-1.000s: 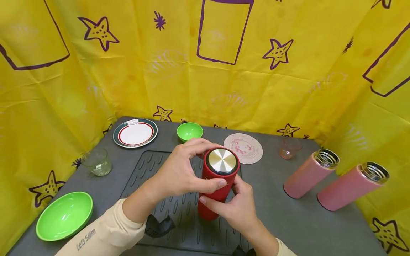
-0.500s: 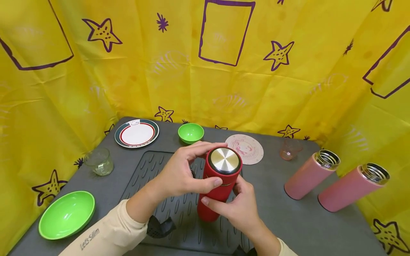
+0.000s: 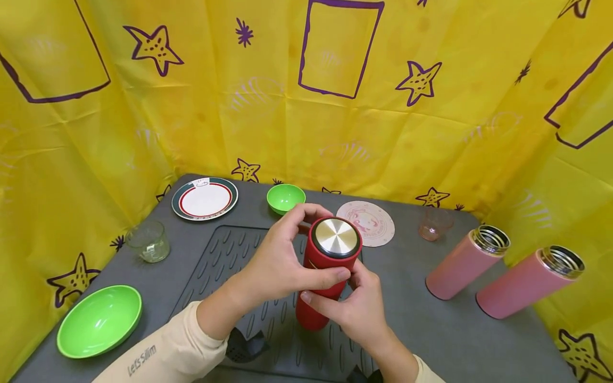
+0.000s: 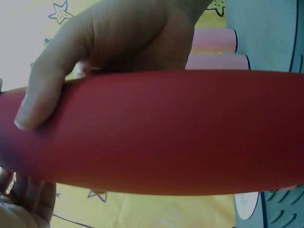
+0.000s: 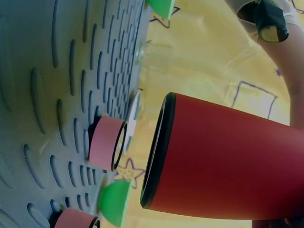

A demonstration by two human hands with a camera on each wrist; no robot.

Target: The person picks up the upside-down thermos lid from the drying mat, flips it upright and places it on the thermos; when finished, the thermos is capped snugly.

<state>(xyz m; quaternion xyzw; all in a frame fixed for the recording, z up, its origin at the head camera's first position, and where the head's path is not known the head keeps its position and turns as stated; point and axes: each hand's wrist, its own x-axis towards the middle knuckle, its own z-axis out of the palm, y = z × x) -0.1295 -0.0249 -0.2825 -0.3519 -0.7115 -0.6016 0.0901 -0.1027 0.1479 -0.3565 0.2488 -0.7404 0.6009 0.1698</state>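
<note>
A red thermos bottle with a steel-topped lid is held upright over the ribbed grey mat in the head view. My left hand grips the lid end, thumb across the front and fingers curled behind. My right hand grips the body lower down. In the left wrist view the red bottle fills the frame with a thumb lying across it. The right wrist view shows the bottle's black-rimmed base off the mat.
Two open pink bottles stand at the right. A plate, small green bowl, coaster and pink glass line the back. A clear glass and large green bowl sit left. Pink caps lie on the mat.
My left hand has turned a little round the lid, the thumb sliding rightward and the forefinger lifting. The bottle and my right hand stay almost where they were.
</note>
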